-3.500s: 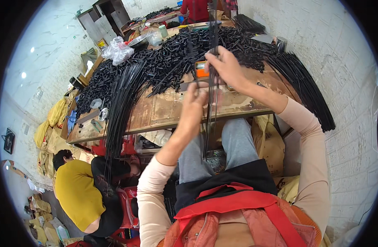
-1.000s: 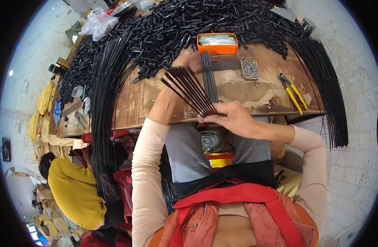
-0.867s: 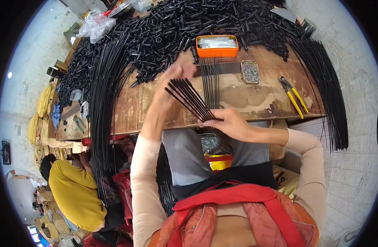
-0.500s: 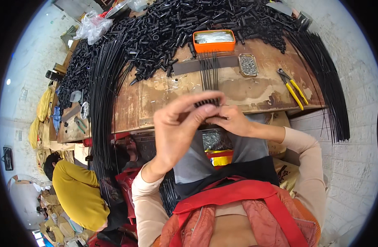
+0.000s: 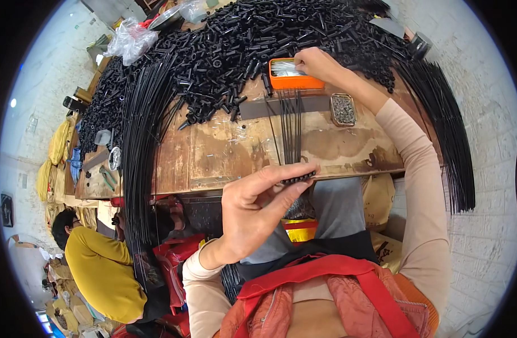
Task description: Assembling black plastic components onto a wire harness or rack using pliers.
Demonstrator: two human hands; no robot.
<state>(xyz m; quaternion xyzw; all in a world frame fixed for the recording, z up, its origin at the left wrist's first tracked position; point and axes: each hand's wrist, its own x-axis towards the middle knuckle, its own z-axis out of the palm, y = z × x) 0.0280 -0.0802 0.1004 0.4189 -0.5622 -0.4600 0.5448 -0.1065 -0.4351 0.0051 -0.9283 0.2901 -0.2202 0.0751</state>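
My left hand (image 5: pixel 253 211) is closed around the near ends of a small bunch of thin black rods (image 5: pixel 291 127), pinching them between thumb and fingers in a row. The rods reach away from me over the table edge, and one splays out to the left. My right hand (image 5: pixel 319 63) is at an orange box (image 5: pixel 298 83) on the table, fingertips pressed together among thin whitish strips (image 5: pixel 283 69). Whether a strip is between those fingertips is too small to make out. Beside the box stands a small clear tray (image 5: pixel 342 110) of tiny grey metal pieces.
A large heap of black tubular parts (image 5: pixel 236 45) covers the table's far side. Long black rods hang over the edge at left (image 5: pixel 135 141) and right (image 5: pixel 447 129). Yellow-handled pliers are out of sight behind my right arm. A person in yellow (image 5: pixel 103 270) sits at left.
My right hand has left the rod ends and moved away from me to the orange box. My left hand keeps hold of the rods, now slightly nearer to me.
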